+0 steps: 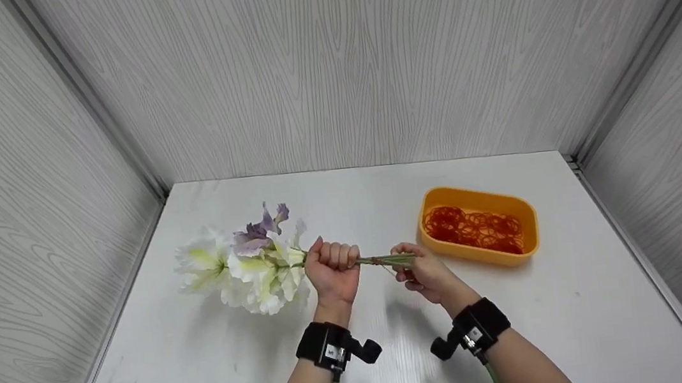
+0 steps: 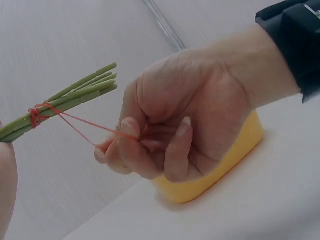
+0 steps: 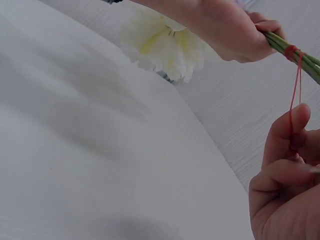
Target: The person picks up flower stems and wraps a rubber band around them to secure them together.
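A bunch of artificial flowers [image 1: 263, 268], white with one purple bloom, is held sideways above the table, blooms to the left. My left hand [image 1: 334, 269] grips its green stems just below the blooms. Bare stem ends [image 2: 82, 95] stick out to the right of that fist. Wound about them is a red rubber band [image 2: 37, 114], with one loop pulled out away from the stems. The fingers of my right hand [image 1: 424, 270] hold that stretched loop, seen in the right wrist view as two taut red strands [image 3: 296, 87].
An orange plastic box [image 1: 532, 231] with many red rubber bands [image 1: 474, 231] in it stands on the white table [image 1: 220, 372], just beyond my right hand. Pale wood-grain panels [image 1: 326, 64] enclose the table at the back and both sides.
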`<state>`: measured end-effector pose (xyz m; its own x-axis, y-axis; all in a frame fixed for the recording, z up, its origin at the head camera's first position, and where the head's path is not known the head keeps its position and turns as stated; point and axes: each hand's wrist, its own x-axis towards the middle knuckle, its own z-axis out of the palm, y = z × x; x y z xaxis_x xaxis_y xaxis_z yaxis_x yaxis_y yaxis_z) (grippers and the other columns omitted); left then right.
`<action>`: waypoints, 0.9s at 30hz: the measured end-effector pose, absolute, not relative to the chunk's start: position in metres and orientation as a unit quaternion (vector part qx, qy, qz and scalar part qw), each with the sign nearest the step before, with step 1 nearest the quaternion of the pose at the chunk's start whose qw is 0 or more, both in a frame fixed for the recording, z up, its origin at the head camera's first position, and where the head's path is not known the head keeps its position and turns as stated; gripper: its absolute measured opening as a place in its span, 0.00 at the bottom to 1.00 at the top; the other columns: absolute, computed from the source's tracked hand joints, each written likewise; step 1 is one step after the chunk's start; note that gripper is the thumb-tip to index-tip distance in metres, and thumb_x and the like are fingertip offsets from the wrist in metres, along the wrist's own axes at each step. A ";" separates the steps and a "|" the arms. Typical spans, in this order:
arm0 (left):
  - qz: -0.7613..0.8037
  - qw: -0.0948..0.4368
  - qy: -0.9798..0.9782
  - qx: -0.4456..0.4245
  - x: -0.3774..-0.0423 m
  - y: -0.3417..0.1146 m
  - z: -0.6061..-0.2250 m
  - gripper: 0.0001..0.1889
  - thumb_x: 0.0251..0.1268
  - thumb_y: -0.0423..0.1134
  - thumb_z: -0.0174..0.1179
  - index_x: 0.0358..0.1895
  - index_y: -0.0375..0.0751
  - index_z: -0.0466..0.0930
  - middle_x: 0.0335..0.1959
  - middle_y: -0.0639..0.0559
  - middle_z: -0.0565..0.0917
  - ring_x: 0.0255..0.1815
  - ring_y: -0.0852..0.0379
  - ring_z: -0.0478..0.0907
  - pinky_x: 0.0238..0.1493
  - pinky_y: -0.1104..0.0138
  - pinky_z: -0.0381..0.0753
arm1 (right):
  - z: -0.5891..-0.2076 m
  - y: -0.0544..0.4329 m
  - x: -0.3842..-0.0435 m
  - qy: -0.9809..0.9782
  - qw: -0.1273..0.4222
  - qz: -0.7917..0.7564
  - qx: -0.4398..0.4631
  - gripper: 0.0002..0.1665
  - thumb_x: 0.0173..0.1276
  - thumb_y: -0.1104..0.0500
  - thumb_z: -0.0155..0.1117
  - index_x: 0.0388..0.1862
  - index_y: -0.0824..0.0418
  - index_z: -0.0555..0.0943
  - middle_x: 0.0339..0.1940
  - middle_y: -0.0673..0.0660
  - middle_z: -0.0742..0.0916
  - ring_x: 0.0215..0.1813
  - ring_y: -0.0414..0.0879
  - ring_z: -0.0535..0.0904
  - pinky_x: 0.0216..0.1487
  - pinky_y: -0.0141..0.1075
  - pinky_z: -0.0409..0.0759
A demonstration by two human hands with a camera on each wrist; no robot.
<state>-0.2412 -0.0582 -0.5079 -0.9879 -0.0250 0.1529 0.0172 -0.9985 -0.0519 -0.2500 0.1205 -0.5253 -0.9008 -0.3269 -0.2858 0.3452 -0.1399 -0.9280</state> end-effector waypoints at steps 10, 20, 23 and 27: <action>-0.986 -0.048 -0.050 -0.150 -0.238 -0.066 -0.515 0.22 0.74 0.38 0.30 0.16 0.47 0.44 0.14 0.57 0.46 0.16 0.61 0.41 0.25 0.68 0.42 | -0.505 0.139 -0.255 0.714 0.197 -0.670 -0.045 0.07 0.76 0.63 0.53 0.40 0.66 0.75 0.24 0.52 0.76 0.22 0.42 0.68 0.20 0.29 0.60; -0.978 -0.061 -0.084 -0.183 -0.237 -0.072 -0.518 0.22 0.73 0.38 0.35 0.16 0.47 0.44 0.15 0.57 0.45 0.16 0.61 0.40 0.25 0.67 0.42 | -0.495 0.147 -0.253 0.748 0.168 -0.635 -0.095 0.07 0.74 0.65 0.54 0.36 0.67 0.77 0.24 0.52 0.76 0.25 0.41 0.68 0.19 0.28 0.57; -0.975 -0.065 -0.087 -0.194 -0.237 -0.074 -0.518 0.22 0.73 0.37 0.37 0.16 0.47 0.44 0.15 0.57 0.45 0.16 0.61 0.40 0.25 0.67 0.42 | -0.494 0.148 -0.251 0.755 0.161 -0.628 -0.100 0.07 0.74 0.66 0.54 0.35 0.66 0.77 0.24 0.53 0.76 0.23 0.41 0.65 0.19 0.28 0.57; -0.973 -0.065 -0.090 -0.202 -0.238 -0.077 -0.519 0.22 0.74 0.37 0.32 0.16 0.47 0.44 0.15 0.57 0.45 0.16 0.60 0.40 0.25 0.67 0.42 | -0.493 0.148 -0.249 0.746 0.165 -0.638 -0.100 0.07 0.74 0.65 0.55 0.36 0.67 0.76 0.23 0.53 0.76 0.20 0.40 0.62 0.19 0.29 0.58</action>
